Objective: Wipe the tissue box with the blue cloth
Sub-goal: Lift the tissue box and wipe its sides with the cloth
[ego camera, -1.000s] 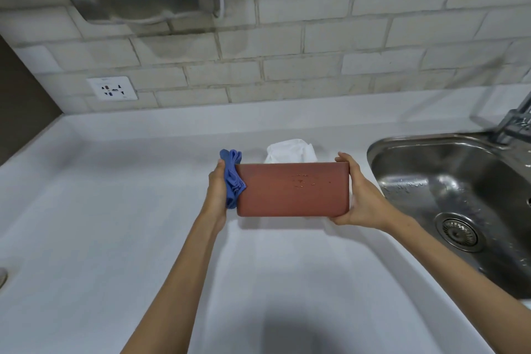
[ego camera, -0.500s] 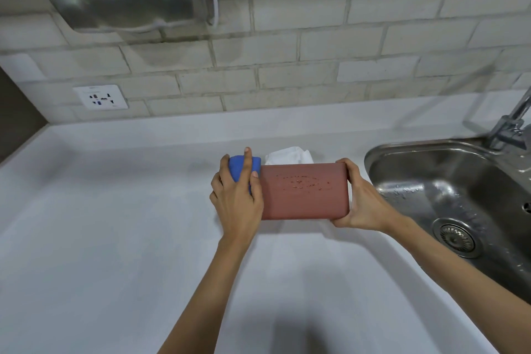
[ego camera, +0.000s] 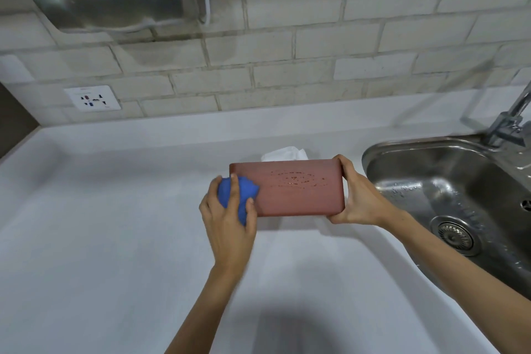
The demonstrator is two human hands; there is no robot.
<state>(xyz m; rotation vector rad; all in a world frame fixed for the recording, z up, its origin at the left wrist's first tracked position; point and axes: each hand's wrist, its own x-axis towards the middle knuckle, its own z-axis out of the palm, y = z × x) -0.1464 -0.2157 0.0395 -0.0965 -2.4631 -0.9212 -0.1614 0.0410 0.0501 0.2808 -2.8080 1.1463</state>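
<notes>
The white countertop (ego camera: 100,238) lies bare and broad toward 9 and 6 o'clock, bounded at 12 by the tiled wall (ego camera: 316,52) and at 3 o'clock by the rim of the steel sink (ego camera: 416,149), whose basin shows water drops and a drain strainer. Near the centre, the red-brown tissue box (ego camera: 298,187) is held on edge, white tissue (ego camera: 284,154) showing behind its top edge. The right hand (ego camera: 360,198) has its fingers clamped on the box's 3 o'clock end, while the left hand (ego camera: 230,218) has its fingers closed around the bunched blue cloth (ego camera: 235,195), pressing it against the box's 9 o'clock end.
</notes>
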